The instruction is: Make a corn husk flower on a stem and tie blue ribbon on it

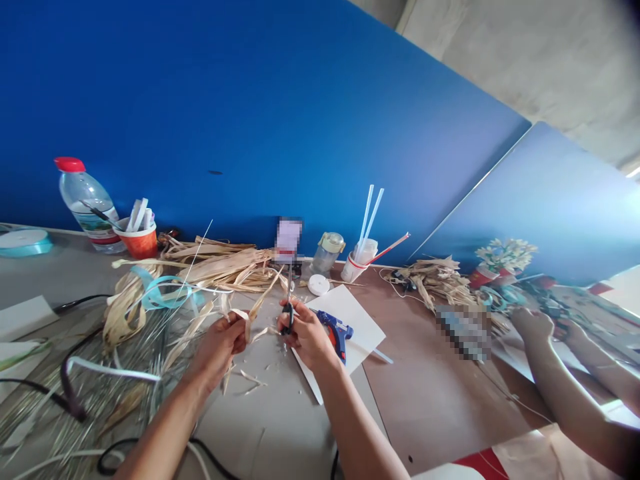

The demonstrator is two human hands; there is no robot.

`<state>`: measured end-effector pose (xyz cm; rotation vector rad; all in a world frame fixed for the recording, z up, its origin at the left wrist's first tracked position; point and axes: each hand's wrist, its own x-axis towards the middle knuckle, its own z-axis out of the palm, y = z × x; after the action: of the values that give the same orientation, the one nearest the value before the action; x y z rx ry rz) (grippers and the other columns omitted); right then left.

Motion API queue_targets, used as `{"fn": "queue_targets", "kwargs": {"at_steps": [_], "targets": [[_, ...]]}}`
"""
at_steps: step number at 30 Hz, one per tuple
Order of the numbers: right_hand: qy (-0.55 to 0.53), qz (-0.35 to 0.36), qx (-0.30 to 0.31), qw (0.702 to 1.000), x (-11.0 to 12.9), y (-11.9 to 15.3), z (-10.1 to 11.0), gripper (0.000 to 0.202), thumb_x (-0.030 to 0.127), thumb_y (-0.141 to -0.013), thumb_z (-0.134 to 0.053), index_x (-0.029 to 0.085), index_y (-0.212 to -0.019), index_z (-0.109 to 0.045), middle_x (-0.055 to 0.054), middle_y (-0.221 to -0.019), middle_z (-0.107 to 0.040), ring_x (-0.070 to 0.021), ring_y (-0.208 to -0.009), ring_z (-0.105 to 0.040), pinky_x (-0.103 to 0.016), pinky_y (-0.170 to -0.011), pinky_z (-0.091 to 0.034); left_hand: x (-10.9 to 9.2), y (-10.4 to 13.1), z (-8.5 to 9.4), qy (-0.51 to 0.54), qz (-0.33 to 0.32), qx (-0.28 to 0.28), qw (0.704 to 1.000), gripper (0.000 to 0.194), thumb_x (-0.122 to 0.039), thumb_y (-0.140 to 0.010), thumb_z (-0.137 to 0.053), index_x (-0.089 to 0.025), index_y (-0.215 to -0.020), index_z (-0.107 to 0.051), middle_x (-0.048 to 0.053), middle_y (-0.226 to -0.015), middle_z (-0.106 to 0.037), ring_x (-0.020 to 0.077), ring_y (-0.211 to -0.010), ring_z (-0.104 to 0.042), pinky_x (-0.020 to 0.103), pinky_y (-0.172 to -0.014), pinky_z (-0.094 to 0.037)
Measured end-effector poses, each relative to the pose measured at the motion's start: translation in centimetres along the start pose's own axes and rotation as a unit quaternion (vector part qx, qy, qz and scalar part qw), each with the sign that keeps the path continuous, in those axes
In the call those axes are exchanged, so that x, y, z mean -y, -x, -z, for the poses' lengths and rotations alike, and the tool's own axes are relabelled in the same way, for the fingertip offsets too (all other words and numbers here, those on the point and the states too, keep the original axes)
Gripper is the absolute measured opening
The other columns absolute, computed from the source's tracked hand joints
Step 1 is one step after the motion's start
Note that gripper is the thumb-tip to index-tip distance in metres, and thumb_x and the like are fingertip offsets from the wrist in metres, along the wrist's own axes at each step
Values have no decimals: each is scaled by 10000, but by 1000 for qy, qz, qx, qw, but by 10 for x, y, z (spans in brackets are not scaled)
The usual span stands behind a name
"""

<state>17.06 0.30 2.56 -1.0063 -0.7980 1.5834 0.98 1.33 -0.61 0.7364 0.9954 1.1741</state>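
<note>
Between the fingers of my left hand (227,339) is a pale strip of dried husk (256,308), whose narrow pieces stick out up and to the right. My right hand (306,330) is closed around the black handles of a pair of scissors (288,310), and the blades point away toward the blue panel. Small husk scraps (250,379) lie on the grey table below my hands. Just right of my right hand, a blue glue gun (336,330) rests on white sheets (369,320).
Husks (225,267), teal ribbon (163,293) and thin wires (150,333) cover the left side. Along the blue panel stand a bottle (90,203), a red cup (139,241), a jar (327,253) and a white cup (356,267). Another person's arms (555,380) reach in at right.
</note>
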Motion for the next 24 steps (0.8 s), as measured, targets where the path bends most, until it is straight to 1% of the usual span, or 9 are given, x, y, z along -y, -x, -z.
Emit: {"fn": "queue_targets", "kwargs": {"at_steps": [2, 5, 8, 10, 13, 15, 19, 21, 24], "targets": [[4, 25, -27, 999, -9, -7, -6, 423, 248, -608, -699, 201, -991, -526, 62, -612, -558, -55, -432, -359, -154, -383, -203, 2, 1, -2, -15, 15, 7, 1000, 187, -283, -599, -690, -180, -599, -535, -103, -422, -341, 41, -371, -234, 193, -407, -144], [-6, 50, -15, 999, -19, -12, -13, 475, 239, -589, -732, 208, -1005, -505, 62, -677, -579, -47, -453, -371, -154, -403, -245, 2, 2, -5, -32, 25, 19, 999, 164, -292, -608, -694, -171, -654, -593, -97, -429, -365, 43, -373, -256, 191, -414, -156], [-12, 64, -10, 998, -20, -6, -15, 445, 245, -623, -722, 218, -992, -475, 49, -716, -613, -46, -461, -366, -154, -406, -244, -3, 5, -8, -12, 9, -14, 1000, 156, -267, -597, -699, -178, -646, -581, -105, -421, -335, 44, -372, -244, 196, -409, -166], [4, 63, 5, 998, -20, -1, -16, 426, 252, -647, -705, 233, -988, -450, 37, -773, -641, -43, -443, -357, -156, -394, -242, -8, 7, -10, 19, -12, -42, 999, 167, -247, -580, -706, -185, -665, -577, -93, -449, -396, 52, -389, -300, 197, -409, -209], [55, 53, 48, 996, -29, 6, -20, 439, 234, -633, -706, 258, -972, -429, 21, -955, -647, -38, -410, -401, -181, -368, -308, -14, 9, -11, 59, -12, -74, 995, 236, -265, -549, -727, -202, -721, -578, -88, -477, -460, 75, -417, -391, 201, -419, -290], [109, 45, 51, 992, -40, 7, -23, 423, 207, -641, -690, 264, -973, -434, 11, -984, -640, -58, -399, -449, -214, -359, -356, -16, 11, -12, 67, -6, -71, 995, 262, -276, -542, -730, -210, -747, -580, -93, -479, -468, 86, -421, -420, 208, -425, -326], [197, 78, -12, 977, -51, 1, -20, 333, 165, -669, -621, 239, -964, -485, 18, -721, -625, -110, -437, -471, -225, -364, -353, -15, 11, -12, 66, -13, -65, 996, 273, -256, -530, -736, -202, -744, -575, -102, -466, -451, 77, -411, -412, 204, -424, -317], [193, 102, -52, 974, -41, -4, -13, 307, 194, -690, -583, 230, -973, -469, 38, -679, -603, -97, -430, -447, -208, -364, -332, -14, 10, -11, 67, -22, -76, 995, 285, -264, -524, -753, -192, -730, -570, -99, -471, -459, 68, -413, -401, 197, -425, -295], [149, 138, -103, 974, -13, -10, -5, 327, 244, -684, -591, 220, -974, -441, 72, -647, -571, -67, -421, -414, -173, -367, -319, -13, 6, -10, 59, -24, -86, 994, 294, -276, -519, -766, -189, -719, -570, -87, -486, -487, 64, -407, -395, 198, -417, -260]]}}
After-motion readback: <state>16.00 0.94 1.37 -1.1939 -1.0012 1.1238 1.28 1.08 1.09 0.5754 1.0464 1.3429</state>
